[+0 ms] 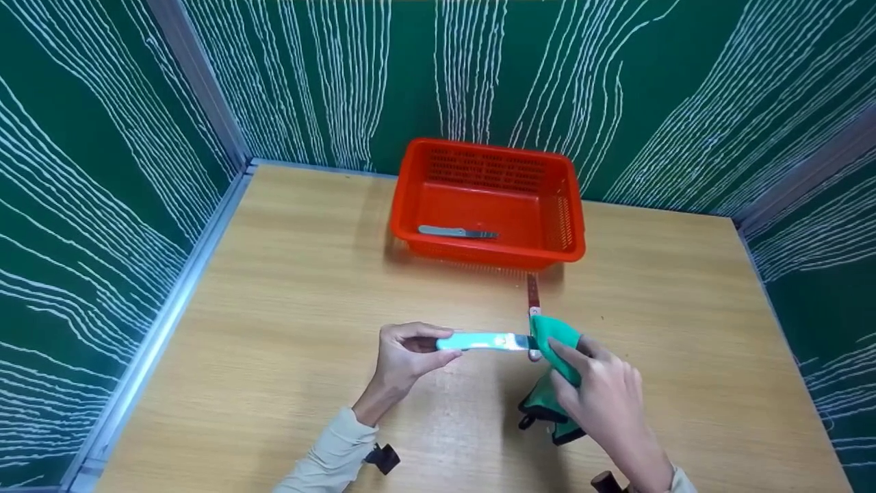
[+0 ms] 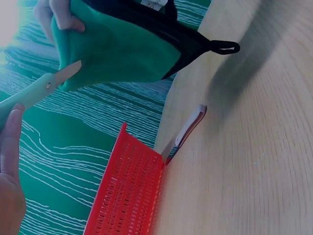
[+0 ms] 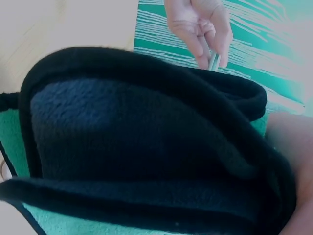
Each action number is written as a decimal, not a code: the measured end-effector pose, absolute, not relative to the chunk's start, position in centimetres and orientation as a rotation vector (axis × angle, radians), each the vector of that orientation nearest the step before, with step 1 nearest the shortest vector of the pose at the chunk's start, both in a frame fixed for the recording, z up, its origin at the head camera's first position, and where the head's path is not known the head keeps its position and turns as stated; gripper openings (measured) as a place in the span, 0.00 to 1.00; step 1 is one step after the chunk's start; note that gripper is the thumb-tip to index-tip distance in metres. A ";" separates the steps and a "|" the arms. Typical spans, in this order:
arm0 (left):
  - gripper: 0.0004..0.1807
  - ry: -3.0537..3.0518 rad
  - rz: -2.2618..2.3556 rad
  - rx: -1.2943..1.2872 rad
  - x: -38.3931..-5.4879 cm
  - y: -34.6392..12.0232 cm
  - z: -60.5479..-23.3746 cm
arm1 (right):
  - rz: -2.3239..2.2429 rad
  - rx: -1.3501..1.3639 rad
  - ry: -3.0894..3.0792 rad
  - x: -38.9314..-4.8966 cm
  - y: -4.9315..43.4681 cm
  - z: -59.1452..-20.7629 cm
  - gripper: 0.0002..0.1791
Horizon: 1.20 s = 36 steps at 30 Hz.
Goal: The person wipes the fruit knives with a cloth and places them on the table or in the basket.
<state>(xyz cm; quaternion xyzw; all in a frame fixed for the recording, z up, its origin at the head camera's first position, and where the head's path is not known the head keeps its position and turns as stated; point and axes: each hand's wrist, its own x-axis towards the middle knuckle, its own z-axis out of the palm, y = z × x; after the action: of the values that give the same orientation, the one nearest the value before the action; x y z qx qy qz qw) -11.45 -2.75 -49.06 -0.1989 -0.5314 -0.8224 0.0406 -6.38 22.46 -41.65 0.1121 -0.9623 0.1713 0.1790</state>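
Head view shows both hands working on the near side of the red perforated basket [image 1: 479, 256], above the wooden surface [image 1: 274, 308]. The left hand [image 1: 407, 357] pinches the rear end of a mint-handled knife [image 1: 479, 341], which lies level in front of the basket, its blade [image 2: 68, 72] reaching the green cloth [image 2: 122, 49]. The right hand [image 1: 606, 383] grips that black-edged cloth, nearer the person than the basket's right end. The hands are apart, with knife and cloth bridging them; whether the right fingers squeeze the blade through the fabric cannot be told.

A cut seems the chief risk: if the cloth bunches or slides off the edge, the right fingertips could meet bare metal. Because the left hold is so far back, a hard tug might twist the knife loose. The rivet near the blade hints at a hinge, so sideways pressure could fold it toward the left fingers. A dropped knife might strike the second knife [image 1: 533, 294], lying just in front of the basket, and the cloth's slack could drag that one askew. The grey-handled knife [image 1: 445, 231] inside the basket looks safely removed.
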 end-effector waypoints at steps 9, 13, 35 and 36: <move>0.14 -1.640 -2.470 -0.658 -11.8 -3.1 -49.0 | 0.540 0.264 -2.688 -6.5 23.9 -41.9 0.18; 0.14 -1.653 -2.416 -0.699 -11.9 -3.2 -49.1 | 0.549 0.243 -2.669 -6.5 24.3 -41.9 0.18; 0.13 -1.702 -2.391 -0.739 -11.6 -2.3 -49.3 | 0.590 0.309 -2.580 -6.0 22.6 -40.1 0.18; 0.13 -1.703 -2.389 -0.745 -11.6 -2.2 -49.2 | 0.588 0.318 -2.579 -6.0 22.5 -40.1 0.18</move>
<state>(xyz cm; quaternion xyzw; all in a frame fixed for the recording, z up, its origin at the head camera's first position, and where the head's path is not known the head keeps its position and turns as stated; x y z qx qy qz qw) -11.59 -2.18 -49.23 -0.2457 -0.5618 -0.7879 0.0572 -6.00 22.46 -40.09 0.1159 -0.9406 0.2144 0.2364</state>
